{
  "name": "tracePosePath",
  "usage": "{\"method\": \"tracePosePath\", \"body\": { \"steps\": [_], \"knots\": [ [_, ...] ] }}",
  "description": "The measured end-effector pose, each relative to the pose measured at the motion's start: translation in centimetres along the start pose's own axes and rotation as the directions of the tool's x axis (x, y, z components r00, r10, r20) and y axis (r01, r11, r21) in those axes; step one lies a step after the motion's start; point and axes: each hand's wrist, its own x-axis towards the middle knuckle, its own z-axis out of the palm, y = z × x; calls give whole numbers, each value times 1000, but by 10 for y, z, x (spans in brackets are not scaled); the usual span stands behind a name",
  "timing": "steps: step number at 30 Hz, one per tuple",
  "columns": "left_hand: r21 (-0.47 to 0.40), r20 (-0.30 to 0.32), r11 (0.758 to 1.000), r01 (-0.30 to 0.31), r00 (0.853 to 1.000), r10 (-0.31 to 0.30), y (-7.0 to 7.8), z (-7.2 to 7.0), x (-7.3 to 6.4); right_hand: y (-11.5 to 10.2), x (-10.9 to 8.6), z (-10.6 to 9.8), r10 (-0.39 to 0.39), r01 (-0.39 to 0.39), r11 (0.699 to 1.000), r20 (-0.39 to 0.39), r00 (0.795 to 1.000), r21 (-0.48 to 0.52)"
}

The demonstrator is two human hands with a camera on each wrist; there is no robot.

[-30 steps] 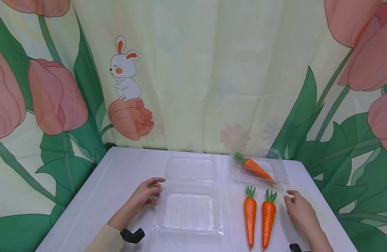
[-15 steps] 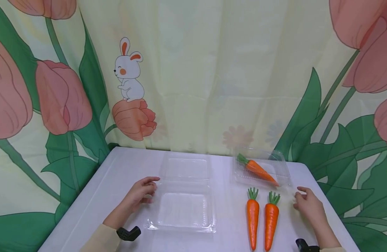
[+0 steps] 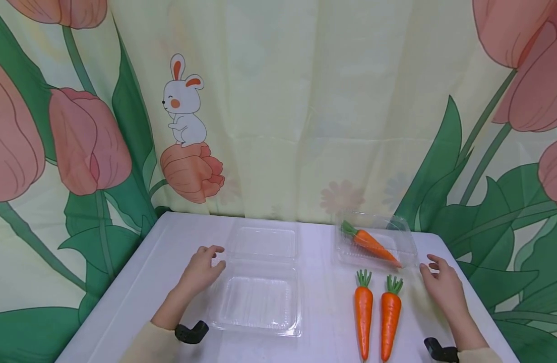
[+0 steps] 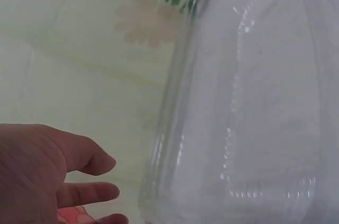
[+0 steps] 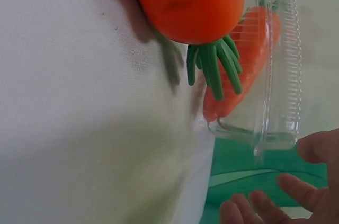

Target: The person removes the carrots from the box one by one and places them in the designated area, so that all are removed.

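A clear plastic clamshell box (image 3: 255,325) lies opened out on the table, its lid half (image 3: 266,241) towards the back. My left hand (image 3: 200,268) hovers at its left side, fingers loosely bent and holding nothing; the left wrist view shows a gap between fingertips and box. Two orange carrots with green tops, a left one (image 3: 363,320) and a right one (image 3: 390,322), lie side by side right of the box. Beyond and to the right of them is my right hand (image 3: 445,290), fingers relaxed, with nothing in it. In the right wrist view, its thumb overlaps the end of another clear box (image 5: 278,139).
That other clear box stands at the table's back right, with a third carrot (image 3: 373,246) slanting inside it. Behind the white table (image 3: 328,302) hangs a curtain (image 3: 278,126) printed with tulips and a rabbit. Black wrist devices (image 3: 192,333) sit on both forearms.
The opened clamshell has slid to the left, and my left hand's fingers have changed their bend beside it. My right hand has shifted slightly right and farther back. The carrots stay put.
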Motion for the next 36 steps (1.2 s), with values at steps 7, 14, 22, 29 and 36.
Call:
{"method": "tracePosePath", "body": {
  "steps": [7, 14, 22, 29, 36],
  "knots": [
    [105, -1, 971, -216, 976, 218, 57, 25, -18, -19, 3, 8, -64, 63, 997, -21, 998, -52],
    [81, 129, 937, -340, 936, 328, 90, 63, -24, -36, 7, 20, -110, 109, 991, -6, 994, -84],
    [164, 150, 889, -427, 902, 405, 118, 91, -31, -43, 10, 25, -162, 157, 982, -35, 986, -107],
    [249, 134, 860, -445, 896, 424, 129, 101, -35, -53, 12, 29, -183, 186, 977, 31, 983, -109],
    [274, 93, 867, -417, 908, 407, 124, 108, -31, -60, 12, 30, -162, 167, 980, 51, 986, -111]
  ]
}}
